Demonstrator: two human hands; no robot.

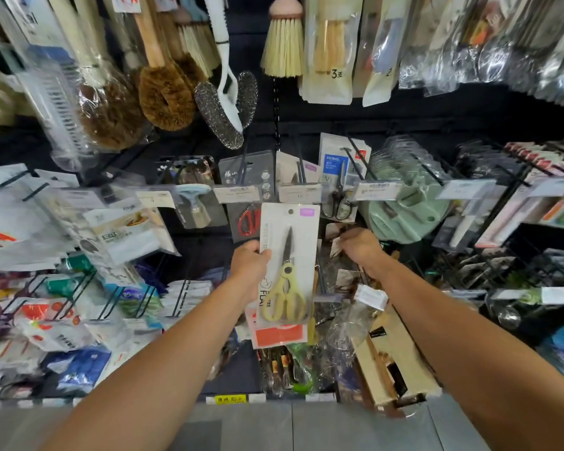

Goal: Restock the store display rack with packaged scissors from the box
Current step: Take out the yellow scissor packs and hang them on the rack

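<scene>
In the head view, a packet of scissors [288, 252] with pale yellow handles is held upright in front of the display rack [275, 138], just below a price tag [299, 193] on a hook. The left hand [249, 265] is clamped on the packet's left edge, thumb on its face. The right hand [360, 247] is reached in among the hanging packets to the right; its fingers are hidden, so whether anything is gripped cannot be told.
</scene>
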